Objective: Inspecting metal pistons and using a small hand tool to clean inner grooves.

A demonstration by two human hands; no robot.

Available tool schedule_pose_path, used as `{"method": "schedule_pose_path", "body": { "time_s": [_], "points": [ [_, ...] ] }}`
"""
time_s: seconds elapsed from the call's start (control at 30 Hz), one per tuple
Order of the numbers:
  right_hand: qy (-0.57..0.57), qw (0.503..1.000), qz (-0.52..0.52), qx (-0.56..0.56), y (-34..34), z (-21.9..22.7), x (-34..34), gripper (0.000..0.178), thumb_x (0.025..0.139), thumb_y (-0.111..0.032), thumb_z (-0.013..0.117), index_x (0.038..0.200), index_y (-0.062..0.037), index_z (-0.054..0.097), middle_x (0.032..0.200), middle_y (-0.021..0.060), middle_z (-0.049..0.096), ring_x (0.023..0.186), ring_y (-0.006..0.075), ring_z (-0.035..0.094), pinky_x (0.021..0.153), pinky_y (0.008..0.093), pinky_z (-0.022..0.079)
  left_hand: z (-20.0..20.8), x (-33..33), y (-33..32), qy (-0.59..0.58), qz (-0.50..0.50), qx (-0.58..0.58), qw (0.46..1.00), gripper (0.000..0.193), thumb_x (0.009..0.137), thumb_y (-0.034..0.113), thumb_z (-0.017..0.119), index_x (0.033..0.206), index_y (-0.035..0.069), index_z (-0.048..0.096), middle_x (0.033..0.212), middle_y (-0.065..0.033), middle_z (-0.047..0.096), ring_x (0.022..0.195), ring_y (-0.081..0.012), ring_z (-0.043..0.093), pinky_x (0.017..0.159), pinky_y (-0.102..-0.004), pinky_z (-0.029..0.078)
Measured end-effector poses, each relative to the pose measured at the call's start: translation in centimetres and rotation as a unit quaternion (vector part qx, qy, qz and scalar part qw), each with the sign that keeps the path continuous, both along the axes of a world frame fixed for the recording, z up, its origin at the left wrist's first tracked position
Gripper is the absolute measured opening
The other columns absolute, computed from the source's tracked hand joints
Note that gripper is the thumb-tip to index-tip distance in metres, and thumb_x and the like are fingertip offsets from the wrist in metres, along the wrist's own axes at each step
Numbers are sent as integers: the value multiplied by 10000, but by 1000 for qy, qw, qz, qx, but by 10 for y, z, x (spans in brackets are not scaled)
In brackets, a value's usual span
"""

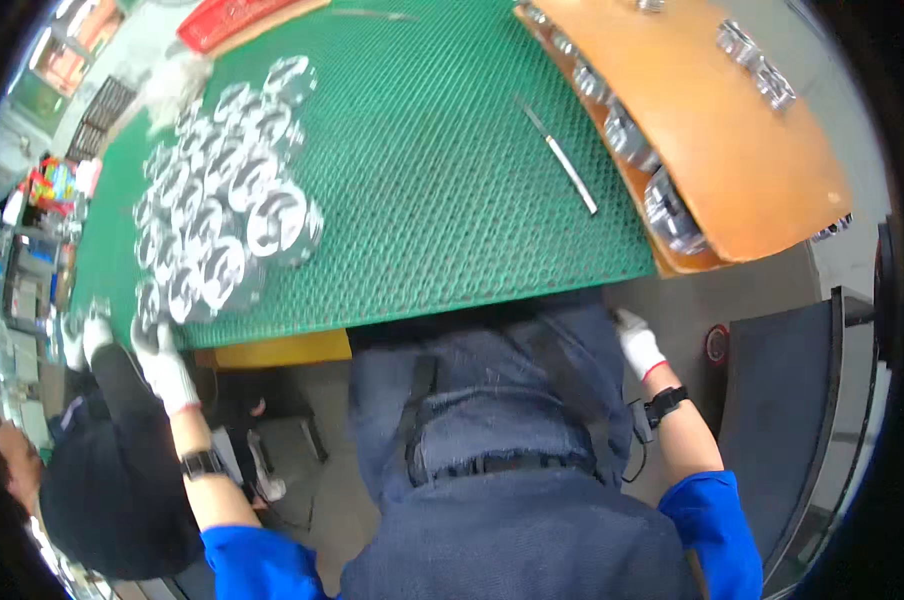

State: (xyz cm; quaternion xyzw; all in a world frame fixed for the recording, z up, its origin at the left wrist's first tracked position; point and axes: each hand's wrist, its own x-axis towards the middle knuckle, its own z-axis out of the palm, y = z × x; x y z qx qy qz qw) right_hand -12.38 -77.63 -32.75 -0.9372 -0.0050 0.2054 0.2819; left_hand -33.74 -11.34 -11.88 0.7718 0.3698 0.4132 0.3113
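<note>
My left hand [162, 368], in a white glove, is at the near left edge of the green table mat [412, 200]. Its fingertips close around a shiny metal ring-shaped part [149, 303] at the corner of a group. Several more such metal parts [227, 180] stand close together, reaching away from me. My right hand [640, 345], gloved too, hangs beside my right thigh below the table edge. Its fingers look loosely stretched, with nothing visible in them. A thin silver pen-like tool with a pointed tip [570, 172] lies on the mat, away from both hands.
At right, an orange-brown board shelf [742, 130] has metal parts on top and beneath it. A red tray [234, 20] sits at the far left. Beside my left arm a person in black [112, 470] has gloved hands [97, 336] at the table. A dark cabinet [787, 430] stands at right.
</note>
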Motion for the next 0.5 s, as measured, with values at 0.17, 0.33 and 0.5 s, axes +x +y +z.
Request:
{"method": "schedule_pose_path", "body": {
  "time_s": [0.17,0.33,0.5],
  "points": [
    [50,993,98,47,-68,-171,-5,420,949,-230,554,1346,-103,612,1138,178,705,956,268,692,796,402,543,25,16,-129,-7,-50,248,967,478,946,46,617,1398,-19,476,1348,-188,535,1211,-310,545,1055,-424,431],
    [240,924,-174,241,-58,-218,8,354,980,-298,570,1264,-100,647,1245,122,675,1113,301,612,996,395,474,42,76,-238,149,-333,331,870,355,751,50,710,1101,24,652,1223,-210,603,1164,-389,573,1027,-476,455],
    [188,978,-35,87,-19,-225,69,455,899,-251,678,1312,-81,596,1226,178,669,1174,350,607,1000,434,482,15,132,-252,167,-311,332,875,349,725,156,757,1062,83,708,1114,-143,670,1034,-326,636,920,-425,505]
  ]
}}
